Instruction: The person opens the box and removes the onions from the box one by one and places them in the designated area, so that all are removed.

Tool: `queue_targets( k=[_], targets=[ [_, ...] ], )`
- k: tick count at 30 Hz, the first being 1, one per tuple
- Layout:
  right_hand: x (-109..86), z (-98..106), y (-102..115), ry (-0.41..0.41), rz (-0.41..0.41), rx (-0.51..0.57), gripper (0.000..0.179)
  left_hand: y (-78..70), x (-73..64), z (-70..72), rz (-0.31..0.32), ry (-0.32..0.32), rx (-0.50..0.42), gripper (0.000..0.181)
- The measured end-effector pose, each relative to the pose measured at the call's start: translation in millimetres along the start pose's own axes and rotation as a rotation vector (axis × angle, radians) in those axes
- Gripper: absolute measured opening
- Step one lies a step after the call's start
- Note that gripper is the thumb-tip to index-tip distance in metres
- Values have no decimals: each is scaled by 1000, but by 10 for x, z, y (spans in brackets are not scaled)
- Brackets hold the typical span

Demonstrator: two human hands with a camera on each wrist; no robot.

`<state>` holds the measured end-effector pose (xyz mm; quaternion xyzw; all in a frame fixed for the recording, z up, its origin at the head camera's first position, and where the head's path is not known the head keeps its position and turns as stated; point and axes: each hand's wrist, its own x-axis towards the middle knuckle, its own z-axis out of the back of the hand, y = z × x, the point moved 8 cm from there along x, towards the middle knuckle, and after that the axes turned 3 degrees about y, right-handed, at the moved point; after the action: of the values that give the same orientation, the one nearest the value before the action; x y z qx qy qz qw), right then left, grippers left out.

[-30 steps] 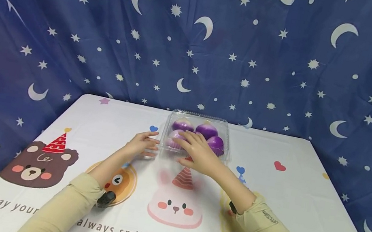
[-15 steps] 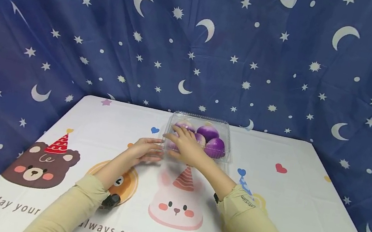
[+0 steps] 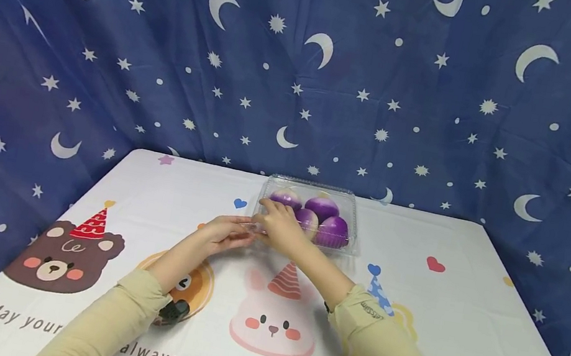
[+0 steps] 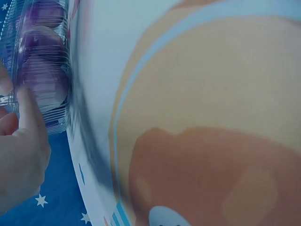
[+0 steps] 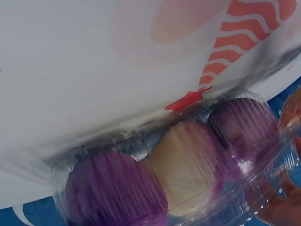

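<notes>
A clear plastic clamshell box (image 3: 353, 227) with ridged sides stands at the back middle of the table, its lid down. Several purple-and-white round vegetables, onion-like, show through it, such as a deep purple one (image 3: 333, 231). My left hand (image 3: 224, 234) holds the box's near left corner; in the left wrist view one finger (image 4: 30, 110) lies against the ridged wall. Reaching across the front, my right hand (image 3: 282, 226) pinches the rim at the left side, close to the left fingertips. It covers the near left onion in the head view.
The white tablecloth (image 3: 454, 320) bears printed animals, hearts and lettering, all flat. Right behind the box, the table's back edge meets a dark blue curtain (image 3: 252, 103) with moons and stars. The curtain also runs along both sides.
My right hand has moved left over the box, from above its front middle to its left rim, and its fingers have bent in. My left hand has come right onto the corner.
</notes>
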<state>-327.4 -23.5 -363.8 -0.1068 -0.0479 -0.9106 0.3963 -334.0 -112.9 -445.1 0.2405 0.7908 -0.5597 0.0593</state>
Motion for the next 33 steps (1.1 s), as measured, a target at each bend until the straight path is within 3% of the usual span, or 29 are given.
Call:
queue_targets(
  k=[10, 20, 28, 33],
  targets=[
    [4, 16, 107, -87, 26, -48, 19, -52, -33, 25, -27, 3, -57, 50],
    [-10, -81, 147, -75, 7, -70, 14, -30, -11, -6, -47, -14, -56, 50],
    [-21, -151, 228, -82, 18, -344, 25, -68, -9, -21, -109, -74, -25, 46],
    [-32, -116, 213, -125, 9, -360, 24, -101, 10, -34, -133, -105, -2, 44]
  ],
)
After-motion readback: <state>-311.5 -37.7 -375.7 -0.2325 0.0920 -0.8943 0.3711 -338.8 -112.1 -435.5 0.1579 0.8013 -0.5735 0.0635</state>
